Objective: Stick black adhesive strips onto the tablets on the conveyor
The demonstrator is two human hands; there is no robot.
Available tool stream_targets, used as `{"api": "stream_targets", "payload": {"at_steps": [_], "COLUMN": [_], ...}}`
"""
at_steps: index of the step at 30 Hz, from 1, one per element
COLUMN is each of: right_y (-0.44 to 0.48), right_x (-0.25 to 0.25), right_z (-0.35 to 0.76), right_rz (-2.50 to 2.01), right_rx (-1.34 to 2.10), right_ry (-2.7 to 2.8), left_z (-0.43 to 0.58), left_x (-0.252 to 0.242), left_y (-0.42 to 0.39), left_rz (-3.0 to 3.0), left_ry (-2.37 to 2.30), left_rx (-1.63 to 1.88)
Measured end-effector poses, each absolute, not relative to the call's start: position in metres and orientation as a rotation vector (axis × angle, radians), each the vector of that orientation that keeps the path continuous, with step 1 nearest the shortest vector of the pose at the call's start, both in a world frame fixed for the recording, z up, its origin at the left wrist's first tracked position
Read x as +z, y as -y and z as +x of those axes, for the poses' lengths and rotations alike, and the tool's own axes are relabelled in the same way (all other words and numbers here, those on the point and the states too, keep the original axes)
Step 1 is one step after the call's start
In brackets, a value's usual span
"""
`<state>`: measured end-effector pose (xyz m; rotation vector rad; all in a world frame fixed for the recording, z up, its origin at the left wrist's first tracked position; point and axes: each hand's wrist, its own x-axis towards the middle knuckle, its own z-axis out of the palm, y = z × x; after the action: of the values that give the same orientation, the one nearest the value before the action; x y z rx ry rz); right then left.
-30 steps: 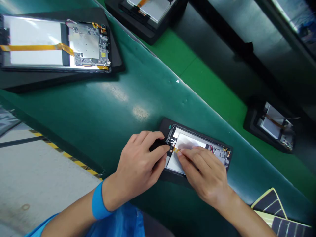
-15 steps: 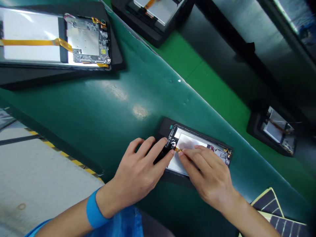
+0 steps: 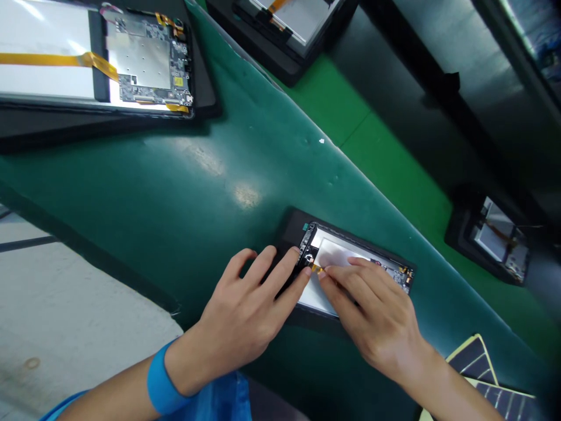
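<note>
An opened tablet (image 3: 335, 248) lies on a black foam pad (image 3: 287, 225), its white inner surface facing up. My left hand (image 3: 241, 310) has its fingers spread. Its index finger and thumb touch the tablet's left end, beside a dark strip of circuit board (image 3: 307, 240). A short orange ribbon cable (image 3: 316, 268) runs from that end, and my right hand (image 3: 379, 310) pinches it between thumb and index finger. The rest of the cable is hidden under my right hand, which also covers part of the circuit board at the right end.
Another opened tablet (image 3: 144, 64) lies on a black pad at the upper left of the green table (image 3: 184, 193). Beyond the table edge, two more opened devices (image 3: 302, 23) (image 3: 499, 231) rest on black holders. Dark sheets with yellow edges (image 3: 475, 362) lie at the lower right.
The view has shifted slightly, so the upper-left tablet sits further left. Both hands keep nearly the same place and hold on the tablet and cable.
</note>
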<state>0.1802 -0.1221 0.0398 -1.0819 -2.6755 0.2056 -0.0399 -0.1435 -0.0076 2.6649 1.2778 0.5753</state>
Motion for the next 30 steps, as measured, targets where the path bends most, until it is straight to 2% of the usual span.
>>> {"api": "stream_targets", "payload": {"at_steps": [12,30], "right_y": [0.1156,0.1146], "right_x": [0.0418,0.0498], "right_z": [0.1797,0.1752], "right_rz": [-1.086,-1.098], "right_rx": [0.378,0.335], "right_ry": [2.635,2.686], "left_z": [-0.0396,-0.0366], "left_x": [-0.009,-0.0002], "left_y": [0.1453,0.1427], "left_rz": [2.645,2.666], "left_ry": [-1.282,-1.288], "left_rx": [0.562,0.557]}}
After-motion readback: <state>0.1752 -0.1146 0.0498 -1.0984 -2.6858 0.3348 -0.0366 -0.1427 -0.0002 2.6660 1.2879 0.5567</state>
